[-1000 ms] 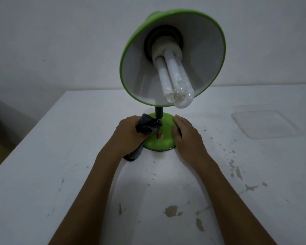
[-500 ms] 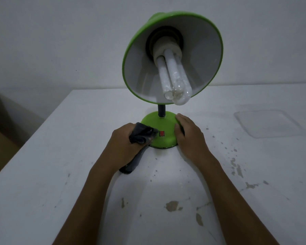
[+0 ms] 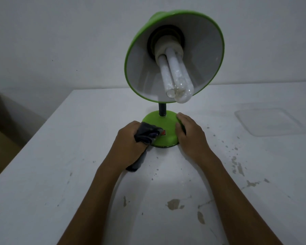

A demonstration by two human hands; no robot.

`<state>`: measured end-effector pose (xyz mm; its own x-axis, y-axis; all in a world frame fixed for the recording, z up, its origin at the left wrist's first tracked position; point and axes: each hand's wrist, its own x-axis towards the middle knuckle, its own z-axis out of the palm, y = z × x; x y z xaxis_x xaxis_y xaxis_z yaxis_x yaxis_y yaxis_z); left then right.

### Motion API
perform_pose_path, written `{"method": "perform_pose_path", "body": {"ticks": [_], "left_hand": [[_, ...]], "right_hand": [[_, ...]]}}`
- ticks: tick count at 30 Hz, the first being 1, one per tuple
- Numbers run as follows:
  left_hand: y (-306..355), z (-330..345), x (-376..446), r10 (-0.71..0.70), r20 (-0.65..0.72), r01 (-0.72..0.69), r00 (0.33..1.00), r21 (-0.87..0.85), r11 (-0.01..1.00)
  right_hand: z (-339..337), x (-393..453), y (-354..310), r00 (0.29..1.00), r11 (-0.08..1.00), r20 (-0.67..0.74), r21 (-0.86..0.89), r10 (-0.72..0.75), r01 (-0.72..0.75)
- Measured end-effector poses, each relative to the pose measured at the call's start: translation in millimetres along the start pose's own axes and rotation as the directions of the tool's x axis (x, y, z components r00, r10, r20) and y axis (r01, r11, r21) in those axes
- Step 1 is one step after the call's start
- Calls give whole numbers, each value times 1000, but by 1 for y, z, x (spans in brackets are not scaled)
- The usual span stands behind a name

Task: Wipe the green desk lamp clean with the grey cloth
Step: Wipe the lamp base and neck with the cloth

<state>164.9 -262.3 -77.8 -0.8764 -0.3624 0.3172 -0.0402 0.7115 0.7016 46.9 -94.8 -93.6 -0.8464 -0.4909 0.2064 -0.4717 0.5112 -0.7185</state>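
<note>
The green desk lamp stands on a white table, its round base (image 3: 155, 121) in the middle of the view and its green shade (image 3: 174, 55) tilted toward me, showing a white bulb (image 3: 177, 80). A short black stem joins base and shade. My left hand (image 3: 129, 145) grips the bunched grey cloth (image 3: 147, 134) and presses it on the base's front left, beside a red switch (image 3: 163, 132). One end of the cloth hangs down to the table under my palm. My right hand (image 3: 191, 135) rests on the base's right side, fingers curved over its edge.
The white table (image 3: 69, 165) has chipped, stained patches in front and to the right. A clear shallow plastic tray (image 3: 267, 122) lies at the right. A white wall rises behind. A brown box (image 3: 0, 138) sits beyond the table's left edge.
My left hand has slid the cloth from the top of the base near the stem down to its front left. The right hand has kept its hold on the base.
</note>
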Motion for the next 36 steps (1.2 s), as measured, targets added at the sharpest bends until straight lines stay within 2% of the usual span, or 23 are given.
{"method": "perform_pose_path", "body": {"ticks": [2,4,7,9,12,15,18,22,25,29,31,33,34,36], "left_hand": [[2,-2,-2,68,54,-68,996,-12,998],[5,-3,-1,58,43,-57,997,-20,998],[20,1,-2,-58,-92,48,994,-111,993],[33,6,-1,-146,-199,118,969,-143,983],[52,17,5,-249,-274,189,929,-228,955],[68,26,11,-359,-271,236,893,-396,887],[77,31,10,-365,-184,250,913,-454,855],[77,28,6,-310,25,274,950,-539,796],[76,25,6,-238,184,299,954,-665,684],[74,24,6,-198,347,399,917,-779,484],[74,26,8,-199,365,415,910,-787,456],[73,27,10,-277,303,403,912,-784,471],[70,27,10,-318,211,360,924,-758,544],[61,26,8,-303,-37,232,952,-558,797]], "right_hand": [[0,0,-1,1000,1000,1,2,4,-4],[-1,0,0,1000,1000,2,23,10,-11],[-4,-2,-2,999,991,-41,133,11,-6],[-8,-5,-7,986,979,-167,202,13,21],[-18,-12,-17,935,965,-352,255,43,52],[-25,-19,-31,950,935,-301,352,82,31],[-23,-25,-45,978,896,-184,444,100,-8],[-25,-26,-49,993,870,-48,487,110,-73],[-27,-25,-48,993,855,27,505,118,-116],[-26,-18,-44,993,911,-3,398,116,-105],[-29,-13,-40,994,944,-13,316,105,-95],[-36,-7,-35,995,965,-6,244,97,-92],[-41,-4,-33,994,970,-6,222,108,-104],[-50,6,-27,987,958,-7,241,161,-155]]}}
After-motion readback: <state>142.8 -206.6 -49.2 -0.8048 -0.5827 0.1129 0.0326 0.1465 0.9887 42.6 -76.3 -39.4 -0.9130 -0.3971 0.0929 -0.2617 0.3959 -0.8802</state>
